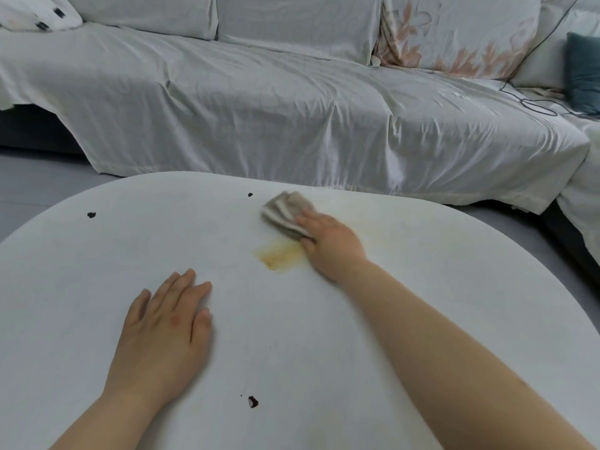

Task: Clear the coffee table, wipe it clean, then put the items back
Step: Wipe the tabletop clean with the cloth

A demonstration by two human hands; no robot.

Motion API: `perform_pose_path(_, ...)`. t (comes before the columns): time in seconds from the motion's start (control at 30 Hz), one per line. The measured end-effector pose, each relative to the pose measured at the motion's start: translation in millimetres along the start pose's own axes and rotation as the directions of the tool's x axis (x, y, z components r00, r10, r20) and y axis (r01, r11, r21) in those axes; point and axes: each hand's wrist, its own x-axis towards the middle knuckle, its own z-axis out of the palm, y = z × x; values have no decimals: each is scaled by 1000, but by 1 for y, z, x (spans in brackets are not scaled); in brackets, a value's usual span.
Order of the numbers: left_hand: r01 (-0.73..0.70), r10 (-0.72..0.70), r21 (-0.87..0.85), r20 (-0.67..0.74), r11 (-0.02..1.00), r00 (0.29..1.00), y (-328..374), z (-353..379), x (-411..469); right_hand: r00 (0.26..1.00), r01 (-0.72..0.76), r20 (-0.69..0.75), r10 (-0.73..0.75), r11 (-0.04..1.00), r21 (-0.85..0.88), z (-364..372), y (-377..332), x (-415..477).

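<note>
Left of the wiping grip, the left hand (162, 323) lies flat w/ fingers spread, gripping nothing, bracing on the coffee table (81, 287), so keep it planted. Just left of & below the right hand (328, 245) sits the yellow stain (279, 254). That hand presses down on the folded cloth (285, 212), fingers clamped over its near edge; I'd drag the cloth back thru the stain w/ firm pressure, then go for the dark spots (91, 215).

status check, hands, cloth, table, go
Right hand pressing cloth on coffee table. Left hand flat, empty. Yellow stain and three dark spots remain. Nothing in the way.
</note>
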Motion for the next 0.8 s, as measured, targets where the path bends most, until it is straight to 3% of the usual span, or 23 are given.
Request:
perform_pose_path(0.1, 0, 0, -3, -12, 1000, 1000, -1, 2, 0, 968, -248, -52, 246, 968, -38, -18, 41, -2)
perform_pose_path(0.17, 1, -1, 3, -18, 1000, 1000, -1, 3, 0, 946, -322, -57, 318, 944, -68, -18, 41, -4)
perform_pose_path(0.33, -4, 3, -22, -23, 1000, 1000, -1, 2, -2, 982, -182, -63, 178, 981, -72, -10, -6, -34)
perform_pose_path(0.43, -5, 4, -31, -27, 1000, 1000, 0, 1, -3, 997, -77, -13, 79, 990, 115, -15, -31, -62)
perform_pose_path(0.47, -7, 6, -32, -26, 999, 1000, 1, 0, -3, 994, -102, -14, 111, 950, 295, -20, -37, -69)
perform_pose_path(0.5, -9, 8, -33, -25, 999, 1000, 1, -1, -4, 983, -159, 7, 181, 845, 511, -26, -41, -73)
perform_pose_path(0.57, -12, 11, -35, -26, 999, 1000, 1, -1, -5, 940, -288, 141, 311, 499, 817, -39, -40, -78)
perform_pose_path(0.6, -11, 10, -36, -24, 999, 1000, 1, -2, -6, 910, -339, 202, 362, 372, 864, -44, -35, -78)
perform_pose_path(0.67, -9, 8, -34, -17, 999, 1000, 1, -2, -5, 834, -428, 267, 482, 262, 865, -50, -19, -76)
perform_pose_path(0.73, -10, 9, -34, -18, 999, 1000, 0, -1, -4, 751, -502, 237, 616, 301, 811, -55, 3, -72)
perform_pose_path(0.8, -11, 10, -33, -22, 999, 1000, 0, 1, -3, 706, -580, 112, 699, 480, 658, -56, 26, -68)
